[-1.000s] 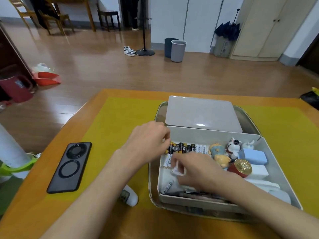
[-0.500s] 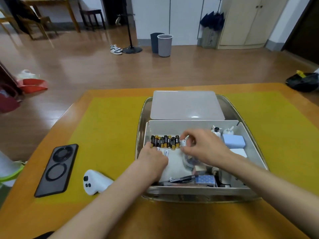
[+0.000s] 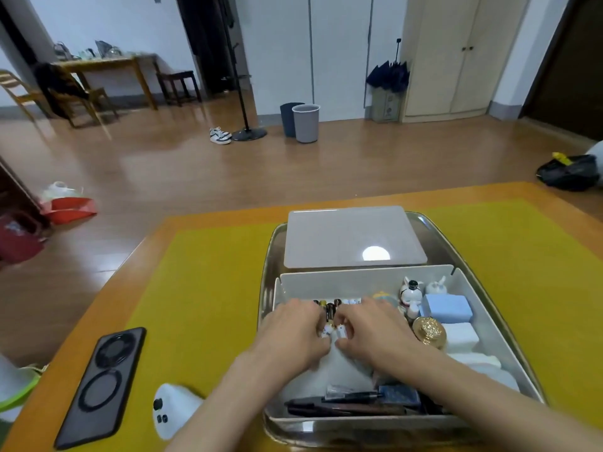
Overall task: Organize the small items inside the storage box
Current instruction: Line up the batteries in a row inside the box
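Far left on the yellow mat [image 3: 208,288] I see a black phone [image 3: 101,386] lying camera side up, and just right of it a small white controller [image 3: 173,409] with dark buttons. My left forearm comes in over the mat and ends in my left hand [image 3: 290,334] inside the white storage box [image 3: 339,277], knuckles up, fingers curled down and pinching a small white battery [image 3: 327,331] at their tips. Behind the fingers a row of dark batteries [image 3: 328,308] lies against the box's far wall. My right hand [image 3: 375,327] sits just beside the left, almost touching it, fingers bent and closed on another white battery [image 3: 341,331]. Pens [image 3: 342,402] lie along the near wall under my wrists. Right of my hands come a cat figurine [image 3: 411,290], a gold-lidded tin [image 3: 429,331] and a blue sponge block [image 3: 447,308]. The box stands in a metal tray [image 3: 269,272], its lid [image 3: 352,236] lying flat behind it
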Available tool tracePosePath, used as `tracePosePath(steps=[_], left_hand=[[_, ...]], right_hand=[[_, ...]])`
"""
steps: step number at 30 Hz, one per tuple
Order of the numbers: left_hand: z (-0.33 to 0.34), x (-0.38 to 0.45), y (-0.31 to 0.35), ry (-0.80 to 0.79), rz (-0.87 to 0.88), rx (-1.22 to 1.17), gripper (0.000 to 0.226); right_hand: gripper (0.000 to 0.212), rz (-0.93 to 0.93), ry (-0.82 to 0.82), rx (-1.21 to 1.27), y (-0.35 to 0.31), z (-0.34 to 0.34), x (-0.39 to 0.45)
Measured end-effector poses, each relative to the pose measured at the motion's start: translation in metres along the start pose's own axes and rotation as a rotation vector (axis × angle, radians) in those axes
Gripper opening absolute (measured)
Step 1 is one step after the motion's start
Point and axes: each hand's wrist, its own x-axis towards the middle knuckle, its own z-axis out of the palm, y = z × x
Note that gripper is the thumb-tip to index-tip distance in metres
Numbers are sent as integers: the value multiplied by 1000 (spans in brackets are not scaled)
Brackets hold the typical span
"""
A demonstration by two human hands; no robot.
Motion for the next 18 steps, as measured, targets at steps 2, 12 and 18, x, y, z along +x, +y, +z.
tracePosePath(steps=[2, 12, 18], left_hand=[[9, 9, 6, -14, -26, -80, 14], [29, 25, 2, -59, -56, -52, 15], [17, 13, -5, -119, 73, 60, 10]], right_hand=[[29, 20, 15, -18, 0, 2, -1], [30, -64, -95, -59, 2, -9, -13], [29, -73, -110, -60, -5, -8, -13]])
